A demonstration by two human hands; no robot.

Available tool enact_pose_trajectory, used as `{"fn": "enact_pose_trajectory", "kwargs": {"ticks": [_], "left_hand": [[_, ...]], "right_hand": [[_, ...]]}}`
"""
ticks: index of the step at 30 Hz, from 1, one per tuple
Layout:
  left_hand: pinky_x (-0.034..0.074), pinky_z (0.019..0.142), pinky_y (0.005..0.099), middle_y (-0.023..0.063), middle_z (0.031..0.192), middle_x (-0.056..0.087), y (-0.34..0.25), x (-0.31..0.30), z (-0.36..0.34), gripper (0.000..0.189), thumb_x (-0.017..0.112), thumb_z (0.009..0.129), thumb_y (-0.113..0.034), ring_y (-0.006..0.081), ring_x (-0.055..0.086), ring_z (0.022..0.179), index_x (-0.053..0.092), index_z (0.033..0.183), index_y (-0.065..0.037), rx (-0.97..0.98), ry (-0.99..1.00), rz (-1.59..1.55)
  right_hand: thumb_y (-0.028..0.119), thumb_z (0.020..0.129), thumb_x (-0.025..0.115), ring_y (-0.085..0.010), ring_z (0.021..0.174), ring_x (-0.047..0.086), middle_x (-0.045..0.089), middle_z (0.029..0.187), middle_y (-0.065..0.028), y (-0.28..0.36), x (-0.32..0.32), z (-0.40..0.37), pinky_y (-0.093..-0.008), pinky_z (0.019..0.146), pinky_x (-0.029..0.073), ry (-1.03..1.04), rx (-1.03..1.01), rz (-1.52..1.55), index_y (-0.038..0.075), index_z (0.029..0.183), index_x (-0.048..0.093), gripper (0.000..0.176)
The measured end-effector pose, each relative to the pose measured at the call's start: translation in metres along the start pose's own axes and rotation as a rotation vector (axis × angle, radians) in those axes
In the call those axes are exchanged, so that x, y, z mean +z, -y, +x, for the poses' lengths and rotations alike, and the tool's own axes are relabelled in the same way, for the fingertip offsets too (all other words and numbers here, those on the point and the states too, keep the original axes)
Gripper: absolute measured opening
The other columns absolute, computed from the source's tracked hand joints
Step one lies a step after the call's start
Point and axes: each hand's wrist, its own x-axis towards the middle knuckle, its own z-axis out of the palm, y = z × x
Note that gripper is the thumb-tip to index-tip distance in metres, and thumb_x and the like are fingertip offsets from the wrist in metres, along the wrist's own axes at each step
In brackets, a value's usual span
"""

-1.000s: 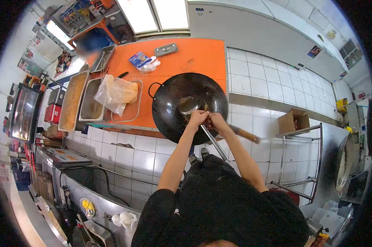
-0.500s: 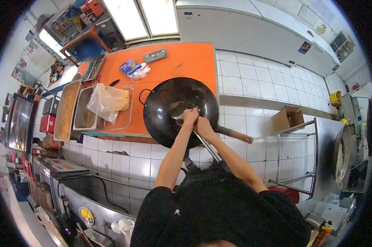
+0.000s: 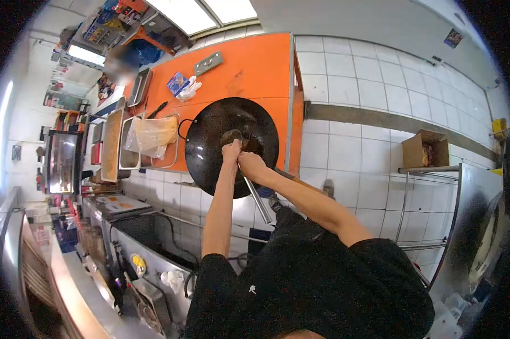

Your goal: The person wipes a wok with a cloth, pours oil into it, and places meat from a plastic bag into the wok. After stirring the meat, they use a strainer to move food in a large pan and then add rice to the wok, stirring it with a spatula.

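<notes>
Clenched on your long steel ladle [image 3: 255, 196]: left hand [image 3: 230, 151] near its bowl, right hand [image 3: 252, 165] just behind, over the round black wok [image 3: 208, 129]; clear plastic bag [image 3: 151, 134] at nine o'clock.

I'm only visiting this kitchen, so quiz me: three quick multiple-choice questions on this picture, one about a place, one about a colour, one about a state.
1. Where does the wok sit?
A. on the floor tiles
B. on the orange table
C. in a steel sink

2. What colour is the wok?
A. silver
B. red
C. black

3. How is the ladle right now?
A. gripped over the wok
B. hanging on a rack
C. lying in a tray

Answers: 1 B, it rests at the table's near edge, partly overhanging; 2 C, it is dark all over; 3 A, the left hand and right hand close on its handle.
</notes>
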Motion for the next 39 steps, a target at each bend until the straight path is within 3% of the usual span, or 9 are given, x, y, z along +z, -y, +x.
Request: {"fn": "enact_pose_trajectory", "kwargs": {"ticks": [9, 18, 26, 28, 30, 31, 33, 36, 39], "left_hand": [[0.045, 0.052, 0.0249, 0.0042, 0.081, 0.064, -0.033, 0.009, -0.086, 0.038, 0.054, 0.090, -0.035, 0.0136, 0.059, 0.066, 0.061, 0.107, -0.002, -0.132, 0.028, -0.303], [0.048, 0.080, 0.0339, 0.0087, 0.111, 0.060, 0.001, 0.037, -0.193, 0.037, 0.044, 0.096, -0.032, 0.0179, 0.055, 0.100, 0.053, 0.120, -0.005, 0.276, -0.201, -0.201], [0.049, 0.066, 0.0268, 0.0066, 0.101, 0.062, -0.049, 0.046, -0.188, 0.028, 0.046, 0.097, -0.022, 0.0137, 0.057, 0.086, 0.056, 0.115, -0.004, 0.479, -0.205, -0.033], [0.049, 0.065, 0.0259, 0.0066, 0.102, 0.062, -0.056, 0.040, -0.187, 0.027, 0.045, 0.097, -0.021, 0.0126, 0.058, 0.086, 0.056, 0.115, -0.004, 0.524, -0.199, -0.033], [0.050, 0.066, 0.0262, 0.0071, 0.102, 0.062, -0.071, 0.034, -0.199, 0.027, 0.046, 0.097, -0.020, 0.0133, 0.058, 0.088, 0.055, 0.117, -0.003, 0.547, -0.229, -0.029], [0.050, 0.067, 0.0263, 0.0074, 0.102, 0.062, -0.071, 0.030, -0.204, 0.027, 0.047, 0.097, -0.019, 0.0138, 0.058, 0.089, 0.054, 0.117, -0.003, 0.563, -0.250, -0.058], [0.052, 0.073, 0.0276, 0.0117, 0.110, 0.060, -0.064, 0.013, -0.201, 0.035, 0.051, 0.095, -0.026, 0.0174, 0.059, 0.097, 0.053, 0.120, -0.001, 0.604, -0.228, -0.079], [0.051, 0.081, 0.0315, 0.0110, 0.110, 0.059, -0.055, -0.014, -0.215, 0.033, 0.052, 0.094, -0.023, 0.0196, 0.059, 0.100, 0.053, 0.119, -0.002, 0.643, -0.207, -0.139], [0.049, 0.081, 0.0285, 0.0079, 0.110, 0.058, -0.038, -0.049, -0.213, 0.024, 0.053, 0.091, -0.011, 0.0151, 0.056, 0.098, 0.057, 0.115, -0.007, 0.617, -0.213, -0.242]], "right_hand": [[0.013, 0.075, 0.058, -0.0385, 0.077, 0.063, 0.064, 0.080, -0.0233, 0.003, -0.093, -0.042, -0.0468, 0.068, 0.052, -0.088, 0.152, 0.406, -0.001, 0.084, 0.061, 0.017], [0.001, 0.078, 0.045, -0.0346, 0.078, 0.061, 0.063, 0.086, -0.0201, -0.264, -0.201, -0.201, -0.0433, 0.068, 0.047, -0.938, 0.111, 0.074, 0.003, 0.094, 0.060, 0.022], [0.034, 0.089, 0.044, -0.0411, 0.092, 0.060, 0.063, 0.100, -0.0246, -0.477, -0.427, -0.430, -0.0479, 0.081, 0.047, -0.706, 1.178, -0.263, 0.007, 0.115, 0.056, 0.039], [0.046, 0.090, 0.041, -0.0420, 0.098, 0.059, 0.061, 0.105, -0.0269, -0.544, -0.425, -0.469, -0.0486, 0.086, 0.045, -0.631, 1.300, -0.384, 0.010, 0.128, 0.047, 0.053], [0.053, 0.089, 0.038, -0.0397, 0.111, 0.053, 0.058, 0.111, -0.0295, -0.544, -0.398, -0.476, -0.0471, 0.090, 0.042, -0.808, 1.445, 0.520, 0.007, 0.123, 0.052, 0.060], [0.049, 0.090, 0.039, -0.0353, 0.107, 0.056, 0.059, 0.114, -0.0235, -0.543, -0.382, -0.475, -0.0423, 0.087, 0.044, -0.591, 1.364, -0.136, 0.002, 0.117, 0.056, 0.056], [0.036, 0.092, 0.045, -0.0287, 0.105, 0.057, 0.061, 0.114, -0.0187, -0.510, -0.330, -0.472, -0.0369, 0.086, 0.045, -0.920, 0.961, -0.033, -0.001, 0.122, 0.053, 0.048], [0.038, 0.089, 0.054, -0.0291, 0.102, 0.056, 0.055, 0.123, -0.0166, -0.440, -0.270, -0.435, -0.0363, 0.091, 0.044, -0.953, 0.588, 0.970, -0.001, 0.128, 0.049, 0.055], [0.036, 0.091, 0.053, -0.0242, 0.087, 0.060, 0.062, 0.104, -0.0147, -0.436, -0.239, -0.387, -0.0356, 0.072, 0.050, -0.973, 0.884, 0.240, 0.001, 0.114, 0.057, 0.042]]}}
